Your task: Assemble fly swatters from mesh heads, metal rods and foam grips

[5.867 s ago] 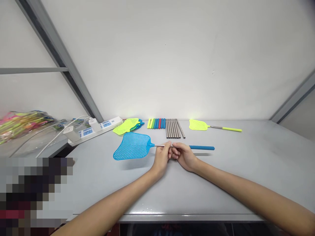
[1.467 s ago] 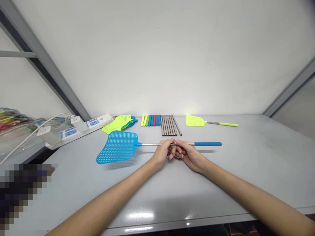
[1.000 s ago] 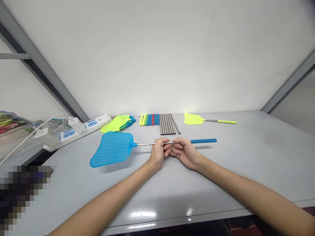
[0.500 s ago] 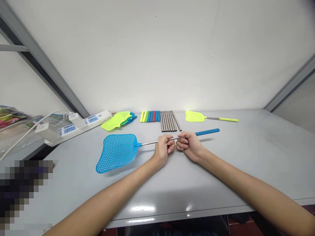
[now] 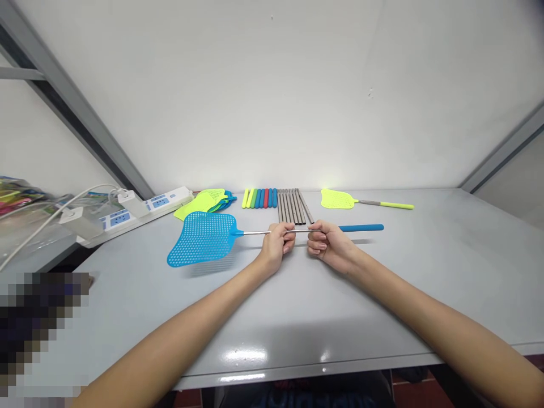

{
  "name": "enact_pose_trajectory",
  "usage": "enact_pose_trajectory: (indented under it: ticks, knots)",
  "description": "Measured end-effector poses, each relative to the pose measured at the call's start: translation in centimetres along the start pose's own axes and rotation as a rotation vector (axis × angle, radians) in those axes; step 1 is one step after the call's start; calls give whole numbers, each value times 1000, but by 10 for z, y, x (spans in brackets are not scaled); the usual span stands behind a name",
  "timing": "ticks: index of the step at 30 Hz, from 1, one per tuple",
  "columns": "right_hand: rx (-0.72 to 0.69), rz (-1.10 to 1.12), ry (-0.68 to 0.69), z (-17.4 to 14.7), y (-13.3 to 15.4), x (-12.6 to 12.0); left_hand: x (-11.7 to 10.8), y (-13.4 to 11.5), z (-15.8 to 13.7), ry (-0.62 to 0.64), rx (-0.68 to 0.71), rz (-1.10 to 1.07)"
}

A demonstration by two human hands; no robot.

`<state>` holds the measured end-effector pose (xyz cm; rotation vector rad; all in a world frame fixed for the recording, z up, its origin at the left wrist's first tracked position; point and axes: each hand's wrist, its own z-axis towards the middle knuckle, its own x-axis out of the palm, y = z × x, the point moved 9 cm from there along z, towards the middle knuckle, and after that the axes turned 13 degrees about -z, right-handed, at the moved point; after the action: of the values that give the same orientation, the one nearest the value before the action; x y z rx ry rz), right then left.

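Note:
A blue fly swatter (image 5: 204, 239) with a thin metal rod and a blue handle is held level above the table. My left hand (image 5: 277, 245) is closed around the rod, on the side toward the perforated head. Closer to the blue handle, my right hand (image 5: 329, 245) pinches the same rod, its fingers curled in. A stretch of bare rod shows between the two hands. Just beyond them lies a row of metal tubes (image 5: 291, 207), and left of these a row of coloured handles (image 5: 259, 198). A yellow swatter (image 5: 338, 199) with its handle attached rests at the back right.
Yellow and blue swatter heads (image 5: 202, 203) are stacked at the back left. Beside them a white power strip (image 5: 140, 212) carries plugged-in adapters and cables. Plastic-wrapped items (image 5: 19, 195) sit at the far left. A wall closes off the table's (image 5: 272, 328) rear.
The swatter has risen slightly in view, and its head has swung up so the rod lies more level. My hands have moved farther apart along the rod, exposing more of it.

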<state>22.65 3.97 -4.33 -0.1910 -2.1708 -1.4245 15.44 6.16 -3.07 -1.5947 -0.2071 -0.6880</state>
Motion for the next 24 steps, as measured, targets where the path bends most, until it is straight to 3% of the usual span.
enact_pose_trajectory:
  ticks: [12, 18, 24]
  knots:
    - [32, -4, -55, -2, 3, -7, -11, -14, 7, 38, 12, 99]
    - [64, 26, -69, -10, -1, -12, -2, -12, 1, 59, -2, 143]
    - [174, 81, 20, -18, -18, -4, 4, -5, -7, 73, 1, 157]
